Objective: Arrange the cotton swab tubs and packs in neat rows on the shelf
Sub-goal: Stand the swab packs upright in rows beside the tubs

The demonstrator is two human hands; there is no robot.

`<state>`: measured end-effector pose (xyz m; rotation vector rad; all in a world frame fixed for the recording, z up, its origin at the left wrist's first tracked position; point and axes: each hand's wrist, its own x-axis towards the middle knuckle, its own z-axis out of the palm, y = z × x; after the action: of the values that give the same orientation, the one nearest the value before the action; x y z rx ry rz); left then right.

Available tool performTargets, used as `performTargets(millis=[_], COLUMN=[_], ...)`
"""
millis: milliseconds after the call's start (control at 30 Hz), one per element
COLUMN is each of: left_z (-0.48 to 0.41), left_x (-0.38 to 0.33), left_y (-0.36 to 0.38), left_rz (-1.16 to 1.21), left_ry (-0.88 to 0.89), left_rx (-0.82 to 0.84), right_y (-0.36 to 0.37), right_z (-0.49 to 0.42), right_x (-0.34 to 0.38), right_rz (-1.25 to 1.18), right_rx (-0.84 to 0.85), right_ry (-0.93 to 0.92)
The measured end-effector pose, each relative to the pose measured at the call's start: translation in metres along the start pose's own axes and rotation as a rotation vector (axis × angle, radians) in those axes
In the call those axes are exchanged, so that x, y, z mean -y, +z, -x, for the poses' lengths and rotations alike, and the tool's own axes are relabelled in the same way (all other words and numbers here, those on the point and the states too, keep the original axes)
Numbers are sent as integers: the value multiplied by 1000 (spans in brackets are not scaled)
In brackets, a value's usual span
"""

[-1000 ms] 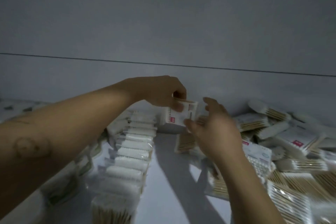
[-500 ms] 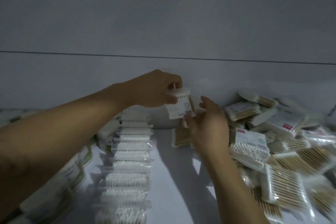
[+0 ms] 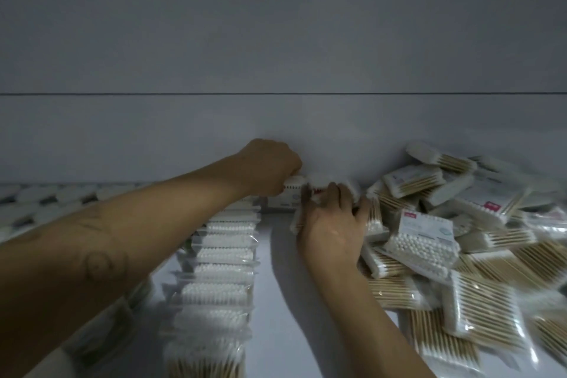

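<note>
While our left grip (image 3: 270, 167) curls round a swab box (image 3: 290, 195) at the far end of the neat row (image 3: 225, 255) (on the shelf (image 3: 270, 316)), our right grip (image 3: 333, 219) presses spread fingers on loose packs (image 3: 412, 182) right of that row.

We see clear, glossy plastic film around the loose packs (image 3: 481, 313) on the right, catching the light over pale wooden sticks and soft white cotton tips. The row of packs (image 3: 221, 273) on the left wears the same shiny film. The shelf (image 3: 285, 301) looks smooth, matt white; the back panel (image 3: 276, 40) is plain matt grey.
</note>
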<state>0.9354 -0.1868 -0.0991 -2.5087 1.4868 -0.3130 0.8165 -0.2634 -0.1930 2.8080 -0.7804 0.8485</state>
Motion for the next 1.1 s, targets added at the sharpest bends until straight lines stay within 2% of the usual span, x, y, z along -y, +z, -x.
performTargets(millis=[133,500,733,1100], left_z=[-3,9,12,13], left_x=[3,5,-16,-24], left_y=[7,12,8,-5], left_rz=[25,104,-28,-143], left_ry=[-15,-99,-149,-174], left_rx=[40,22,55,86], right_y=[-3,2,-2,-1], right_z=[-3,-1,2,4], right_x=[-13,-16,-17,-17], right_rz=[-105,-26,9,53], right_rx=[-124,-69,40,74], right_ry=[-12,33,34,11])
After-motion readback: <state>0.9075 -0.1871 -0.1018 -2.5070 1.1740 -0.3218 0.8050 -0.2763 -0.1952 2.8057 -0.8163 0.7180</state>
